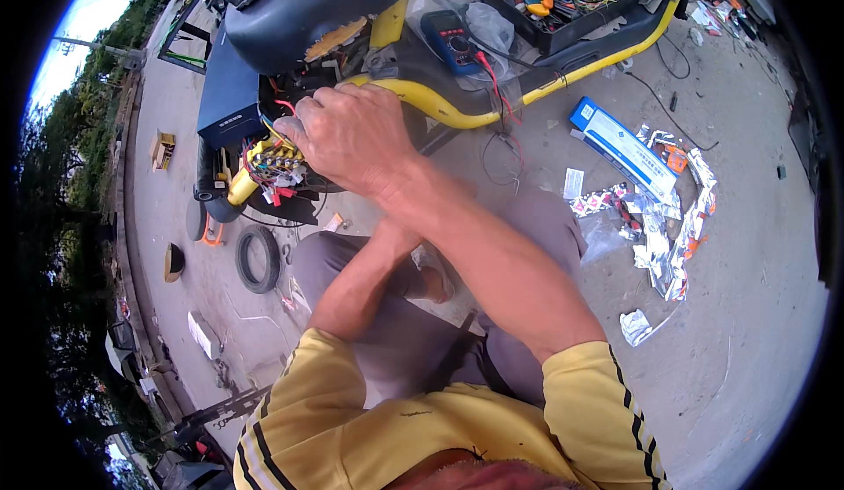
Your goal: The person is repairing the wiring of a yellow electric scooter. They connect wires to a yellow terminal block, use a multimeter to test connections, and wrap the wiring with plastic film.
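My right hand [352,134] is closed, fingers curled down by the yellow frame tube [440,108] of a small vehicle. A red wire [284,105] shows beside its fingertips; what the fingers hold is hidden beneath the hand. Just under it hangs a wiring bundle [272,160] with yellow tape and several connectors. To its left stands a dark blue box [230,94] among the wires. My left forearm [352,292] passes under my right forearm, which hides the left hand's fingers. A multimeter [451,43] with red and black leads rests on the vehicle's footboard.
A black tray [571,29] of tools sits at the upper right. On the concrete to the right lie a blue and white carton [626,149] and crumpled silver wrapping [673,257]. A small tyre [258,259] lies left of my knees. The black seat [294,20] rises beyond my hands.
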Motion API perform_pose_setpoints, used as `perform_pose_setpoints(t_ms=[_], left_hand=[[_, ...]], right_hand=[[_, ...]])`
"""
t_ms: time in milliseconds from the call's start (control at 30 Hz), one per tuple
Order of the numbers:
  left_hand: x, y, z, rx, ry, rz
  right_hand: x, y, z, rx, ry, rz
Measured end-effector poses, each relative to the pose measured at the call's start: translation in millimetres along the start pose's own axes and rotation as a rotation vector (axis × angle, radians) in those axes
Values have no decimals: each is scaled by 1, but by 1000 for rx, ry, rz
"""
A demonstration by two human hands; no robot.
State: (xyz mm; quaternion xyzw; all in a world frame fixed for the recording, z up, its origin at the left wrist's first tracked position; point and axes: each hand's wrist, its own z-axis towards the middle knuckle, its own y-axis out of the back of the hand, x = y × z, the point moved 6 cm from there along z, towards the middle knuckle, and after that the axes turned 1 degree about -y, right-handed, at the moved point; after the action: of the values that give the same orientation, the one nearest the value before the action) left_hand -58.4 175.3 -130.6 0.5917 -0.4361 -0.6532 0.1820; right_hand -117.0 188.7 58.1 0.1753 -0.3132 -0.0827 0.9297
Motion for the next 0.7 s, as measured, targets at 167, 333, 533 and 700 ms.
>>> perform_pose_setpoints(t_ms=[167,333,533,700], left_hand=[[49,-17,-27,-134,-47,-457],[61,-21,-34,-253,-31,-433],[8,27,-13,-371,-97,-298],[-43,68,-12,-496,-210,-104]], right_hand=[[24,-4,-19,-26,252,97],[30,16,-31,-29,425,100],[25,27,-30,57,487,136],[14,31,-24,82,445,84]])
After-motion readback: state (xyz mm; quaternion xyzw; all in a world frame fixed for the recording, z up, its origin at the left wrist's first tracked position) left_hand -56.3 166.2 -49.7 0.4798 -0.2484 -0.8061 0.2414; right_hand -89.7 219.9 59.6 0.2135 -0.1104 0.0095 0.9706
